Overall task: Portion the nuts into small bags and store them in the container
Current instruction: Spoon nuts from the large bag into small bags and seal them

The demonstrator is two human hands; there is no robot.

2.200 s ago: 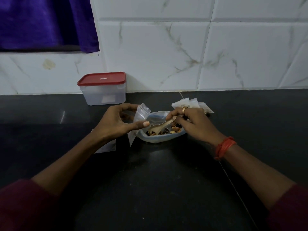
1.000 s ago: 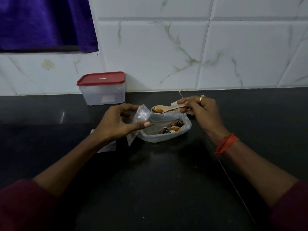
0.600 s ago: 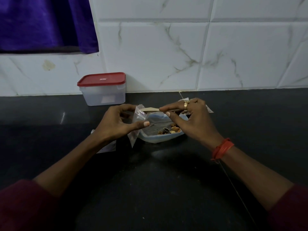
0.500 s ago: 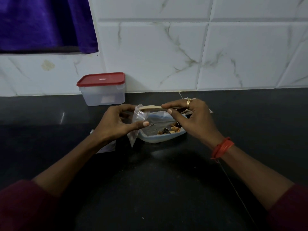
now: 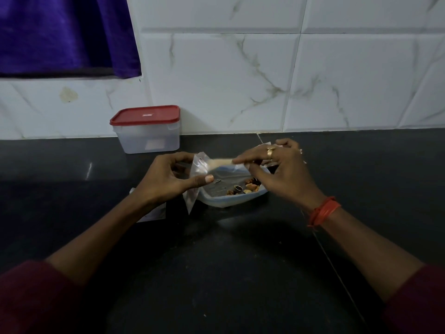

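Head view. On a dark worktop [image 5: 216, 273], in front of a white marble-patterned tiled wall [image 5: 240, 80]: left hand [image 5: 168, 179] curled, pinching the open mouth of a small clear bag [image 5: 199, 165] between thumb and fingers, with the bag's lower end hanging down to the worktop just beside a shallow clear dish [image 5: 216, 201]. Opposite, the right hand [image 5: 284, 175], with a gold ring [image 5: 270, 152] and red wrist bands [image 5: 323, 210], pinching the handle of a pale wooden spoon [image 5: 220, 162] between thumb and forefinger, other fingers loosely bent. Spoon held roughly level above the dish, bowl end at the bag's mouth; blurred, contents not discernible. Nuts [image 5: 248, 187], mixed with dark shell pieces, gathered in the right part of the dish, below the right hand. Further clear bags [image 5: 265, 143] partly hidden behind the right hand. One flat bag [image 5: 154, 213] lying on the worktop under the left wrist. Container [image 5: 148, 138], translucent, with red lid [image 5: 145, 114] on, standing against the wall, behind and left of the left hand, well apart from the dish. Purple cloth [image 5: 60, 32] hanging at upper left. Maroon sleeves [image 5: 29, 297] at both lower corners.
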